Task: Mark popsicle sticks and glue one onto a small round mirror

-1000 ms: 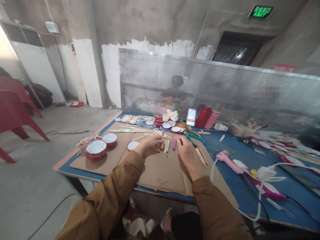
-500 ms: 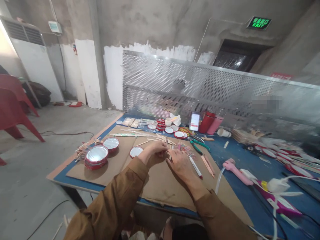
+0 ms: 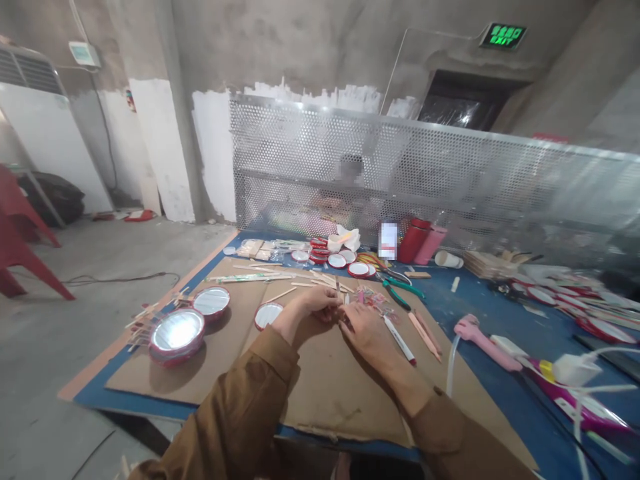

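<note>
My left hand (image 3: 306, 311) and my right hand (image 3: 364, 331) meet over a brown cardboard sheet (image 3: 327, 387) on the blue table (image 3: 500, 393). Both have their fingers curled together around a few thin wooden sticks (image 3: 340, 293) held between them; the fingertips touch. A small round red-rimmed mirror (image 3: 267, 315) lies just left of my left hand. A white pen with a red tip (image 3: 399, 339) lies right of my right hand. Brown sleeves cover both forearms.
Two larger round mirrors (image 3: 177, 331) rest at the left of the cardboard. A pink glue gun (image 3: 483, 337), green pliers (image 3: 400, 288), loose sticks and small red lids (image 3: 345, 260) lie around. A perforated metal screen (image 3: 425, 173) with a person behind it bounds the table's far side.
My hands have drawn together from slightly apart and now hold the sticks between them. The camera has shifted, so the table sits lower and further right in view.
</note>
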Demonstrator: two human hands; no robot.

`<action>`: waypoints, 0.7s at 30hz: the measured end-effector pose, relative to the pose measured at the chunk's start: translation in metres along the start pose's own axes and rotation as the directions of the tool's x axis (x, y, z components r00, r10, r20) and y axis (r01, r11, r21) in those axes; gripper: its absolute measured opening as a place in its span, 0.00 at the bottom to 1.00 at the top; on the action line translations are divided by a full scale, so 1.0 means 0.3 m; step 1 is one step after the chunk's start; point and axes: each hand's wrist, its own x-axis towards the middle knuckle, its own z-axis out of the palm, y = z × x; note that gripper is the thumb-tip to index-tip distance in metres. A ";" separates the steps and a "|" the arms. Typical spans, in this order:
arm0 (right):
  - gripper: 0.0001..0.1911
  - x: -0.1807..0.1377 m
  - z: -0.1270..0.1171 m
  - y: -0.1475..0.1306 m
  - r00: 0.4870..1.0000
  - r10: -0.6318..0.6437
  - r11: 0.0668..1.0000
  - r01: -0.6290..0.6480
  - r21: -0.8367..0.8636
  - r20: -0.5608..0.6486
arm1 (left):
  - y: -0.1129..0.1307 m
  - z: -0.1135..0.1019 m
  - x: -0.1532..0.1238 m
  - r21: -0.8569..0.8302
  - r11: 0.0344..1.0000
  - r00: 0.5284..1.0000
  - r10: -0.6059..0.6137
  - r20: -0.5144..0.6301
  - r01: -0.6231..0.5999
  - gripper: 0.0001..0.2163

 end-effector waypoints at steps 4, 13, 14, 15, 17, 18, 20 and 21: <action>0.05 -0.004 -0.002 0.007 0.999 0.038 0.986 -0.037 0.162 -0.002 | -0.011 -0.005 0.003 -0.052 0.998 0.998 0.043 0.044 -0.041 0.12; 0.07 -0.043 -0.070 -0.050 0.991 0.121 0.961 -0.131 0.243 0.053 | -0.014 -0.008 0.018 0.012 1.000 0.997 0.018 0.074 -0.019 0.11; 0.07 -0.046 -0.079 -0.061 0.991 0.121 0.960 -0.133 0.248 0.062 | -0.018 -0.011 0.023 0.012 1.000 0.997 0.011 0.077 -0.012 0.11; 0.07 -0.049 -0.085 -0.071 0.991 0.114 0.958 -0.128 0.257 0.067 | -0.020 -0.013 0.027 0.016 1.000 0.997 0.002 0.083 -0.004 0.11; 0.07 -0.056 -0.090 -0.087 0.995 0.085 0.957 -0.097 0.273 0.055 | -0.022 -0.019 0.027 0.023 1.000 0.994 -0.005 0.105 0.003 0.11; 0.07 -0.059 -0.089 -0.093 0.997 0.066 0.958 -0.076 0.278 0.043 | -0.021 -0.021 0.023 0.025 1.000 0.993 -0.003 0.118 0.000 0.11; 0.07 -0.066 -0.081 -0.105 1.000 0.026 0.960 -0.027 0.277 0.008 | -0.015 -0.026 0.010 0.018 1.000 0.991 0.008 0.132 -0.010 0.12; 0.08 -0.069 -0.076 -0.110 1.000 0.002 0.961 0.001 0.276 -0.011 | -0.011 -0.028 0.003 0.012 1.000 0.991 0.008 0.137 -0.010 0.12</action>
